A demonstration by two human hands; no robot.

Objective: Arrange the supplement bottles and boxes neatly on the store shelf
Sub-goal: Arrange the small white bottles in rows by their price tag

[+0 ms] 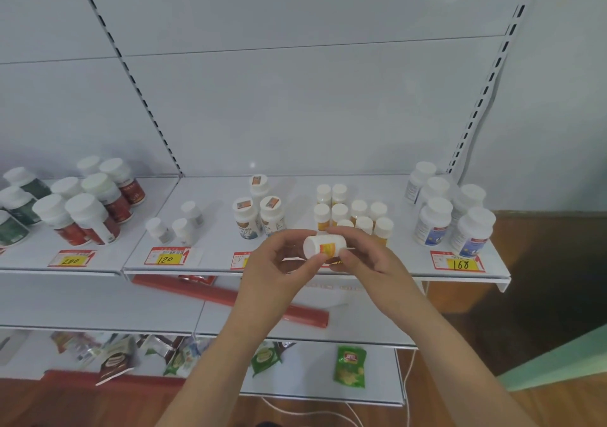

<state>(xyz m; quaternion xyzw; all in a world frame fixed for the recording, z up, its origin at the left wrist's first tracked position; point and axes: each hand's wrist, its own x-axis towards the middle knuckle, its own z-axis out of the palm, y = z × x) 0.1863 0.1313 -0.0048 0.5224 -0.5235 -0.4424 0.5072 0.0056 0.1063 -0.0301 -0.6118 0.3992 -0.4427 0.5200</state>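
Note:
A small white bottle with an orange label (323, 246) lies on its side between both hands, just in front of the shelf's front edge (203, 269). My left hand (277, 264) pinches its cap end with thumb and fingers. My right hand (363, 255) grips its other end. Behind it on the shelf stand several matching small orange bottles (358, 214). To their left stand three white bottles with sticker-topped caps (259, 209) and three tiny white bottles (179, 224).
Red-labelled bottles (95, 203) and green ones (18, 206) crowd the left shelf section. Blue-labelled white bottles (450, 209) stand at the right end. Price tags (167, 257) line the edge. A red strip (236, 298) lies on the lower shelf, snack packets (349, 366) below.

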